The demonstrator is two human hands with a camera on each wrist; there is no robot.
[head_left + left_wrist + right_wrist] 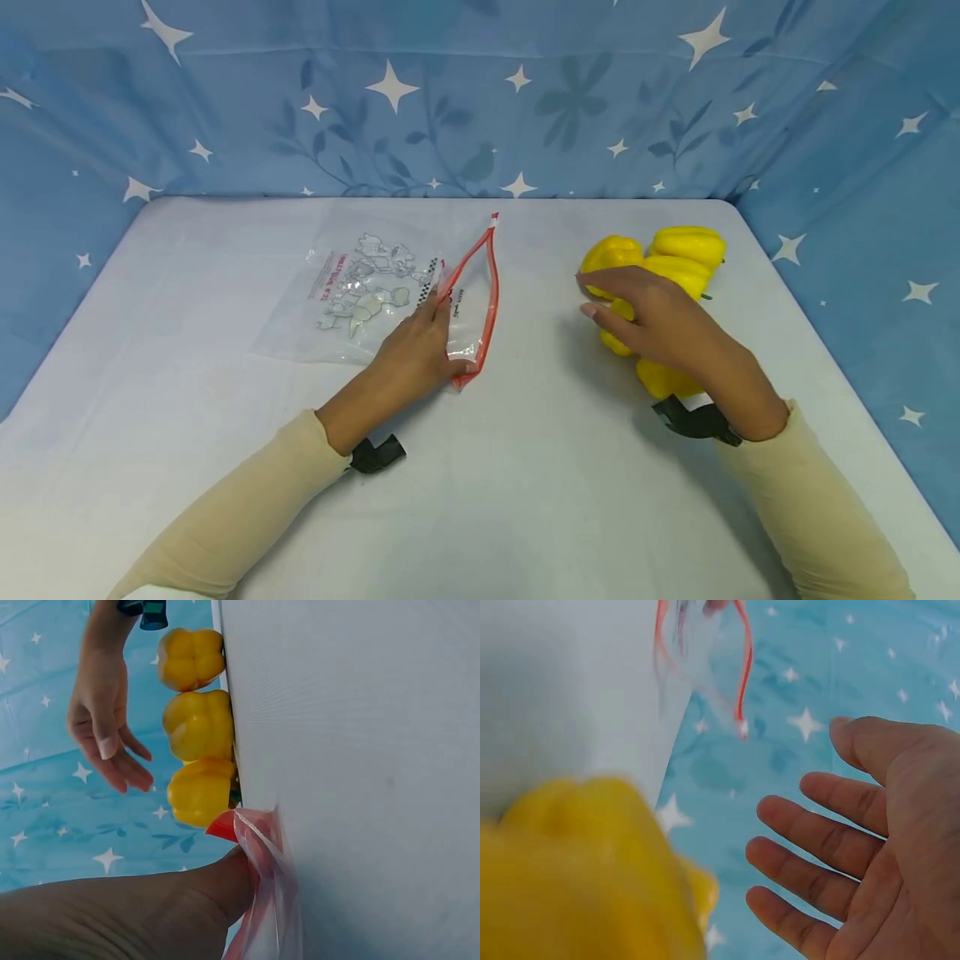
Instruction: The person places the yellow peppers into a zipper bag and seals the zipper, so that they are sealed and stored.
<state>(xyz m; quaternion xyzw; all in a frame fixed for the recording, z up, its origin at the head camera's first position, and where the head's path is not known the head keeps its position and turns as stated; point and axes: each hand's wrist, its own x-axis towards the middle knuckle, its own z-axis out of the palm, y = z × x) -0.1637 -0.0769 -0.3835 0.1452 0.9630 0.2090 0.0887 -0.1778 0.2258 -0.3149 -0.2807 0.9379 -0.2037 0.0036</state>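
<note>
A clear plastic zip bag (345, 292) with a red-edged mouth and printed cartoon figures lies on the table, its mouth gaping to the right. My left hand (416, 346) holds the bag at its mouth, with the thumb at the near corner and fingers on the other red edge. In the left wrist view, the thumb sits against the clear plastic (270, 877). Several yellow bell peppers (688, 243) are grouped at the right. Over them hovers my right hand (667, 325), fingers extended and apart in the right wrist view, the palm holding nothing.
A white table (495, 492) carries everything. Blue curtains (465, 100) with white stars and leaf prints stand along its back and sides. Black straps (378, 454) show at both wrists, below beige sleeves.
</note>
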